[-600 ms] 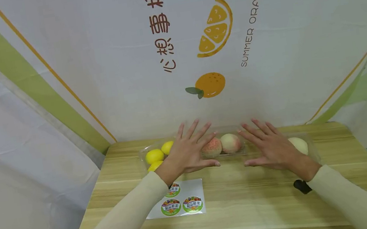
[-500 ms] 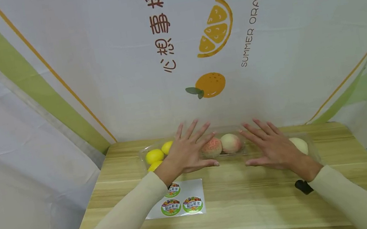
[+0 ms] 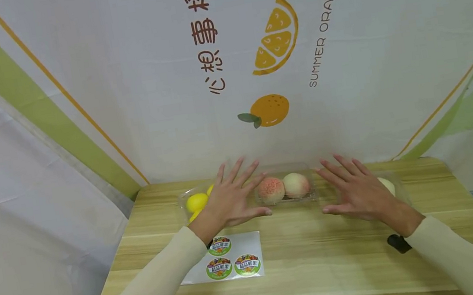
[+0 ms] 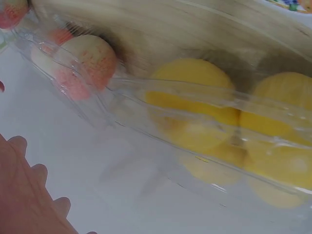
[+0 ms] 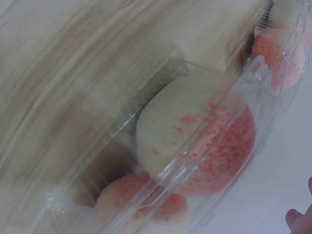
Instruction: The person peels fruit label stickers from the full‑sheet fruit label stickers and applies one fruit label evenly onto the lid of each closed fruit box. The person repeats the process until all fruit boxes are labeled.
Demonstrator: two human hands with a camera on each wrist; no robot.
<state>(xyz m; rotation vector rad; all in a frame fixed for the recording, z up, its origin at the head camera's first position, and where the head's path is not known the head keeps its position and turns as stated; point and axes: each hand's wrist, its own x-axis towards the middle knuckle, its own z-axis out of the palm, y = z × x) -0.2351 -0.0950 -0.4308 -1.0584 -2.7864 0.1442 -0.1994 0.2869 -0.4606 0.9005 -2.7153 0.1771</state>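
Observation:
My left hand (image 3: 231, 200) is spread flat with straight fingers over the clear plastic box (image 3: 183, 196) of yellow lemons (image 3: 197, 203), partly covering it. Part of the hand (image 4: 22, 190) shows at the lower left of the left wrist view, beside the lemons (image 4: 192, 105). My right hand (image 3: 358, 193), fingers also spread, reaches across the right-hand clear box (image 3: 400, 186), where a pale peach (image 3: 387, 186) peeks out. In the right wrist view that box holds pink-speckled peaches (image 5: 200, 136). Between the hands sits a middle box (image 3: 287, 168) with two peaches (image 3: 271, 190). Neither hand grips anything.
A white sheet of round fruit stickers (image 3: 251, 244) lies in front of the lemon box, under the left forearm. The boxes line the back of the wooden table (image 3: 310, 269), against a printed white curtain (image 3: 156, 103). A black wrist strap (image 3: 399, 243) shows at the right wrist.
Both hands have drifted apart, the left one to the left and the right one to the right. More of the middle box now shows between them. The boxes stay put.

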